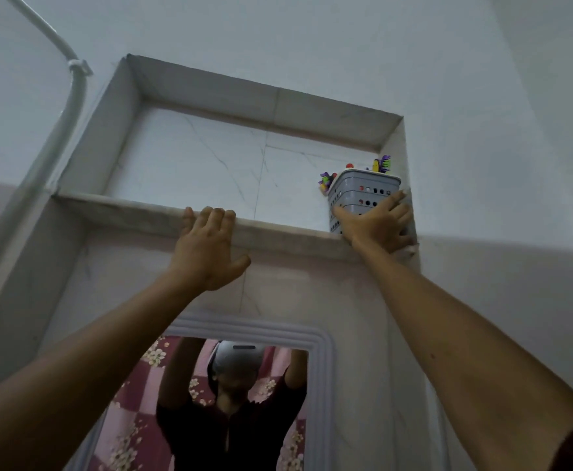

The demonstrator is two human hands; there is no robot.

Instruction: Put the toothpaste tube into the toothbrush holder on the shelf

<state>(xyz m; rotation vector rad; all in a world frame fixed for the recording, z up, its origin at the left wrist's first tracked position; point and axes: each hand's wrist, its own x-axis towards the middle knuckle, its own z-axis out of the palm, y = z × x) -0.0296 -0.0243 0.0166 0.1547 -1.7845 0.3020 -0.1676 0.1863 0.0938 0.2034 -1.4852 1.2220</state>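
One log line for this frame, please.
left hand: fingers over shelf edge | right hand: spread on grey holder, right end of niche | toothbrushes in holder | toothpaste tube: not visible

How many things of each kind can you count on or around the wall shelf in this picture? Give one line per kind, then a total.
Hands: 2, left hand on the shelf edge, right hand on the holder
Toothbrush holder: 1
Mirror: 1
Pipe: 1
Total: 5
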